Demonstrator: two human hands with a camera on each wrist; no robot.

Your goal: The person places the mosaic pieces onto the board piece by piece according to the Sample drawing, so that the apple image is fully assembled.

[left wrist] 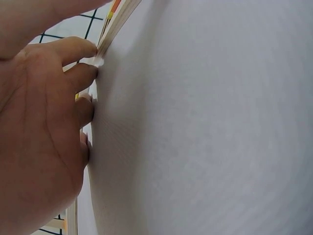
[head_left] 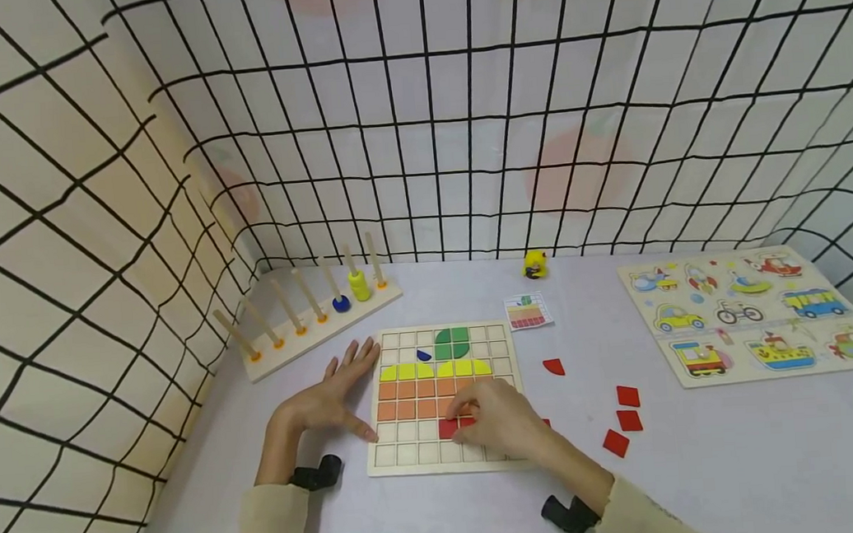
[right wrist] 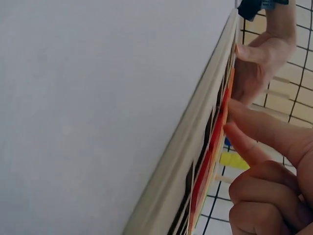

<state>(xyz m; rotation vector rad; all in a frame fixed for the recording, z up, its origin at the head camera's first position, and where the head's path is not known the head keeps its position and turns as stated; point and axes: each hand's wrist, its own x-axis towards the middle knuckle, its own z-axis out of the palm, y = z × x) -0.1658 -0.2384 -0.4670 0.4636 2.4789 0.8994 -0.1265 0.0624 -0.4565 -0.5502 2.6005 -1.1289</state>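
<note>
A wooden grid board (head_left: 419, 457) lies on the table, filled with green, yellow, orange and red tiles in its cells. My right hand (head_left: 502, 416) bends over its lower rows, with thumb and index finger pinching a red square tile (head_left: 448, 428) at the board; in the right wrist view those fingertips (right wrist: 234, 108) are right at the red row, the other fingers curled. My left hand (head_left: 332, 399) spreads along the board's left side, its thumb at the lower left edge and its fingertips by the upper left corner. A small blue tile (head_left: 424, 355) sits near the green ones.
Several loose red tiles (head_left: 629, 421) and a red quarter-round tile (head_left: 554, 366) lie right of the board. A pattern card (head_left: 528, 311), a yellow duck (head_left: 534, 265) and a vehicle puzzle (head_left: 670, 357) stand further out. A peg rack (head_left: 277, 361) is at back left, before black netting.
</note>
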